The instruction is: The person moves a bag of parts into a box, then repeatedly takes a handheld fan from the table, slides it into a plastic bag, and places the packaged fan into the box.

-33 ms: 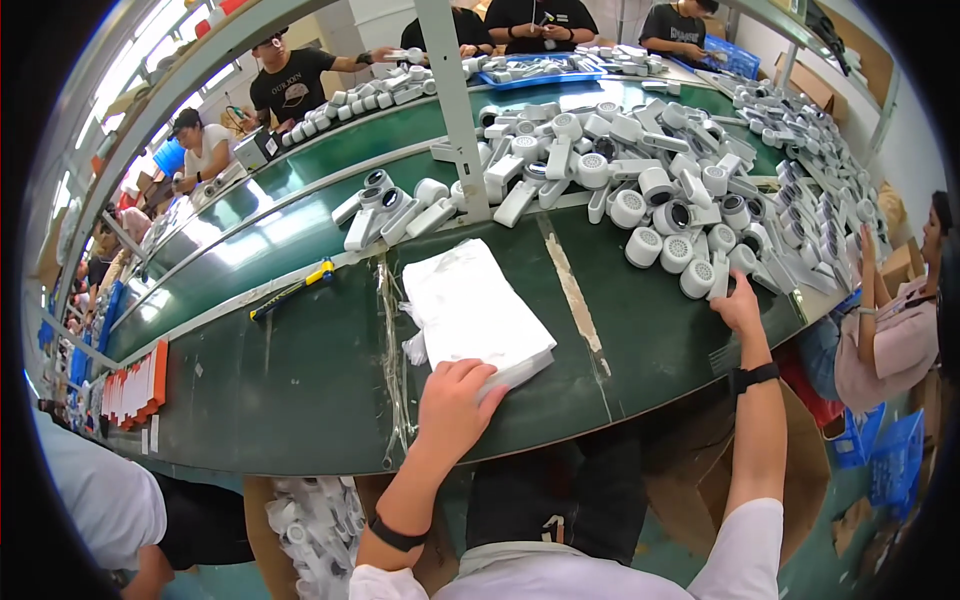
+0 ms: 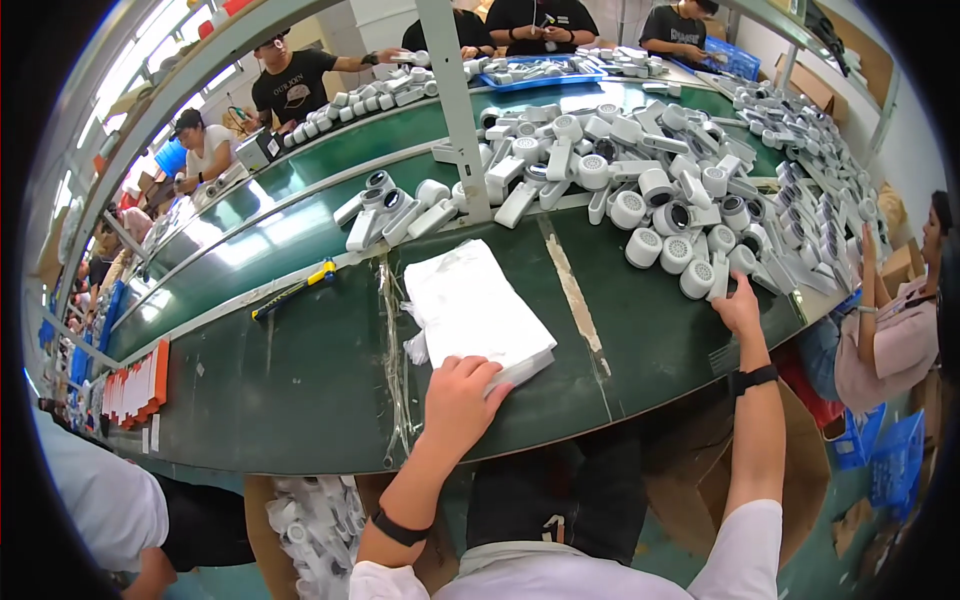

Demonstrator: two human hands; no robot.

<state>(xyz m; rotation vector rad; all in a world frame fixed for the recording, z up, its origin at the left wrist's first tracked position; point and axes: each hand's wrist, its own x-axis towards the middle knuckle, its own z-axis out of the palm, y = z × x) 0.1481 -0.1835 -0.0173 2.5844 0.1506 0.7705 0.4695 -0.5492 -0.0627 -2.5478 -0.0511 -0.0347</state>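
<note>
Your left hand [image 2: 462, 398] lies flat on the near corner of a stack of white plastic bags [image 2: 472, 312], fingers curled over its edge, a grip that pins the slippery pile to the green worktop [image 2: 300, 390] rather than lifting it; the stack sits square in front of you, close to the near edge, where either hand can get at it. Your right hand [image 2: 738, 308] stretches out to the near fringe of a heap of white handheld devices [image 2: 690, 215], its fingers spread and touching one piece, nothing visibly clamped between them. The heap spills across the right half of the worktop, loose and unboxed, presumably so pieces can be drawn off one at a time. A smaller cluster of the same devices [image 2: 390, 210] rests beyond the bags, beside a grey upright post [image 2: 455, 110]. A yellow-handled utility knife [image 2: 295, 289] lies off to the left, well apart from both hands. At the far side a blue tray [image 2: 540, 80] holds more white parts, and below the near edge a cardboard box [image 2: 262, 520] carries bagged white pieces, while other people work along the line
</note>
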